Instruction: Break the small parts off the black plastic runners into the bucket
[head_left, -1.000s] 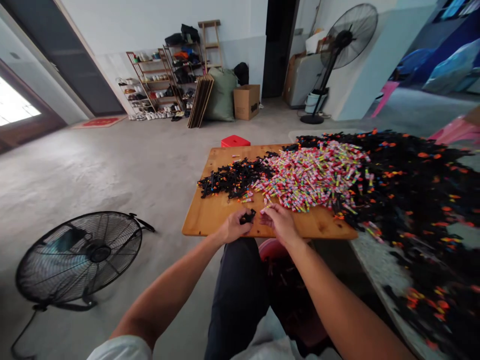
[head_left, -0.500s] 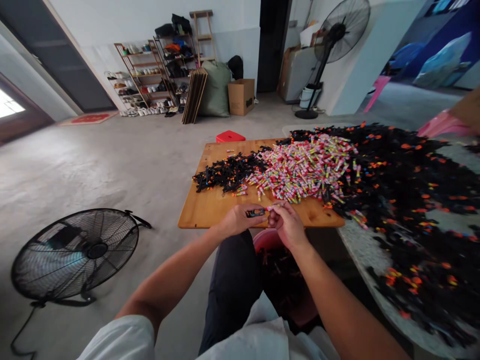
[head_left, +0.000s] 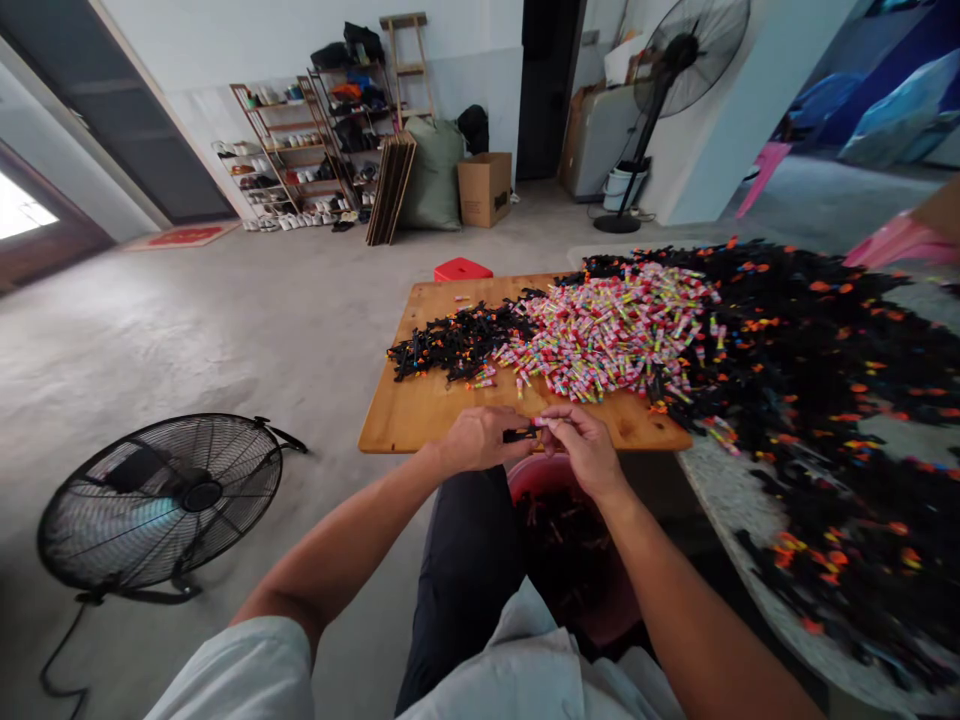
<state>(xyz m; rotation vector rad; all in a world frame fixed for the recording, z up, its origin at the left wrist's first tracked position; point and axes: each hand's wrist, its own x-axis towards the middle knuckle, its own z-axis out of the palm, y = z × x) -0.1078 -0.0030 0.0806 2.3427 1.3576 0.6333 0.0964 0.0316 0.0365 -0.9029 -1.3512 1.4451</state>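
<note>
Concrete floor all round, with a wooden board (head_left: 420, 420) set up as the bench and heaped along its far and right side. Both hands meet just over the board's near edge, about the middle of it. Left hand (head_left: 480, 440) is curled round a small black plastic piece (head_left: 517, 435), thumb and fingers pressed onto it. Right hand (head_left: 581, 445) pinches something tiny and pale at its fingertips, right up against the end of the black piece; too small to tell what exactly, maybe one of the colourful little tubes (head_left: 600, 340) from the pile.

My guess on handling: the black piece looks light, stiff moulded plastic, not fragile, but small enough to squirt out of a loose pinch. Hold it by the body, leaving the end free. The tubes look light and rolly.

Black clips with orange bits (head_left: 457, 350) sit toward the far left corner, a bigger black heap (head_left: 825, 350) spills off the right edge. Red bucket (head_left: 570, 540) sits below the near edge, between the knees. Floor fan (head_left: 161, 500) off to the left.
</note>
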